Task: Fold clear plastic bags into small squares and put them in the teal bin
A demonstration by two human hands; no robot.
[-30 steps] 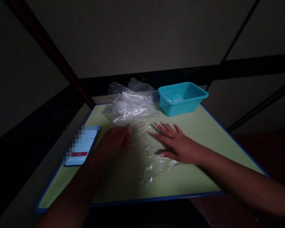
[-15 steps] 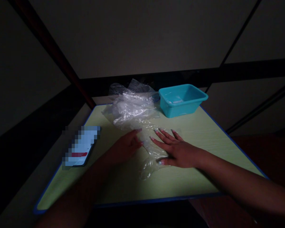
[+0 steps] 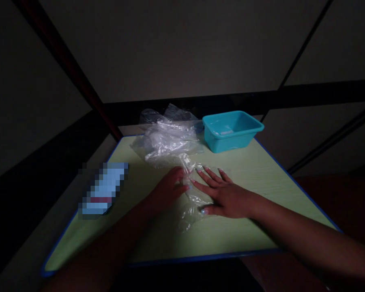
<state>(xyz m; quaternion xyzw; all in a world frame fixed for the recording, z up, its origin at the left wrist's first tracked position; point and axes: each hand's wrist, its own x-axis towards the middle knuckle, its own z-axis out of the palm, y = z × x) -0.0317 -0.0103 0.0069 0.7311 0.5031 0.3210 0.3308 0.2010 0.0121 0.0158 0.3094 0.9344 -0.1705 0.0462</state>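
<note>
A clear, crinkled plastic bag [image 3: 197, 198] lies on the table in front of me. My right hand [image 3: 228, 194] rests flat on it, palm down with the fingers spread. At the bag's left edge is my left hand [image 3: 172, 184]. Its thumb and fingers are apart and touch the plastic, and the curled fingers are slightly blurred. A heap of clear plastic bags [image 3: 170, 140] lies just beyond both hands, close to the flat bag.
A turquoise plastic basket [image 3: 231, 142] stands at the back right of the light green table [image 3: 261, 182], with something small and clear inside. On the left lies a phone [image 3: 106, 188] with a lit, blurred-out screen. Blue edging [image 3: 200, 258] runs round the table.
My left hand has shifted a little right, further over the bag's left edge. The right hand stays spread on the bag. The view has moved slightly.
</note>
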